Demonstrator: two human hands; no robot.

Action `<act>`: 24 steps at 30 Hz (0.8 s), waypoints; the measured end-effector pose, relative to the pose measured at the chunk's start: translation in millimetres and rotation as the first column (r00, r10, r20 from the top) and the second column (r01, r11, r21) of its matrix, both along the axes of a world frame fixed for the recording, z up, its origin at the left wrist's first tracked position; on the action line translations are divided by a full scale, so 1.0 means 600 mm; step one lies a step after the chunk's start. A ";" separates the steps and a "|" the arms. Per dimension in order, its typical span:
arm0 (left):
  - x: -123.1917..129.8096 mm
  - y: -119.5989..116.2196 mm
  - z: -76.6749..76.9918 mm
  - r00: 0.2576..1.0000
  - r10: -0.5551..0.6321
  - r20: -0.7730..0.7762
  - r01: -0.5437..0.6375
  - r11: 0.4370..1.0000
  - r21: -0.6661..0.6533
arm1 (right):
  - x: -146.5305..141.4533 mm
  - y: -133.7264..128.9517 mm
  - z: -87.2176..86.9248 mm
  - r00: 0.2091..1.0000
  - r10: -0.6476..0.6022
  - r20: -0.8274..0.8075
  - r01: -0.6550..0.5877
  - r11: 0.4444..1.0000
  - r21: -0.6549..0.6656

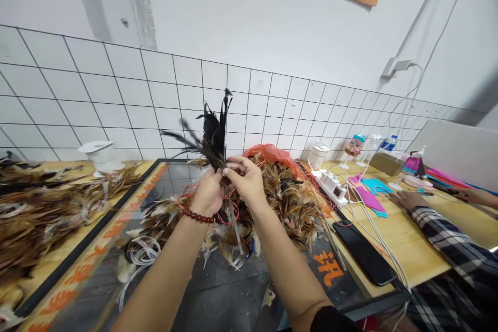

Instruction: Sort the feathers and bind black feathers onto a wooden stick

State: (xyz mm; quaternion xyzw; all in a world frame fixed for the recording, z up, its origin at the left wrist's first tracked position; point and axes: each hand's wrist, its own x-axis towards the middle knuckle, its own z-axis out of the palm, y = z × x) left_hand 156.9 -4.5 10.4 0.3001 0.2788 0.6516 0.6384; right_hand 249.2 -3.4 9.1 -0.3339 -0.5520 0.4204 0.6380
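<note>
Both my hands are together around a bunch of black feathers (213, 135) that fans upward from a thin pale stick (234, 220). My left hand (208, 193), with a dark red bead bracelet at the wrist, is closed on the base of the bunch. My right hand (246, 181) pinches the same spot from the other side, thumb against the feathers. Behind and below lies a heap of brown feathers (291, 202) with red string through it, partly hidden by my arms. The stick slants down toward the glass-topped panel.
More brown feathers (50, 218) cover the table on the left beside a white spool (103, 155). A white ribbon coil (143, 251) lies near my left arm. At right are a black phone (365, 251), a power strip (330, 187), cables and a co-worker's plaid sleeve (447, 233). A wire grid (272, 104) stands behind.
</note>
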 end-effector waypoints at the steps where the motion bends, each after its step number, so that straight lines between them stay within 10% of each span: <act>1: 0.002 0.000 0.001 1.000 0.008 -0.004 -0.008 1.000 0.008 | 0.002 0.001 -0.002 0.999 -0.040 0.029 0.039 0.999 0.014; 13: 0.020 0.002 -0.009 0.995 0.095 -0.010 -0.094 0.995 0.028 | 0.027 -0.003 0.001 0.685 -0.430 0.589 0.244 0.896 0.370; 24: 0.015 -0.009 0.007 0.999 -0.028 0.033 0.028 1.000 -0.008 | 0.034 0.001 0.008 0.984 0.029 0.175 -0.035 0.999 0.035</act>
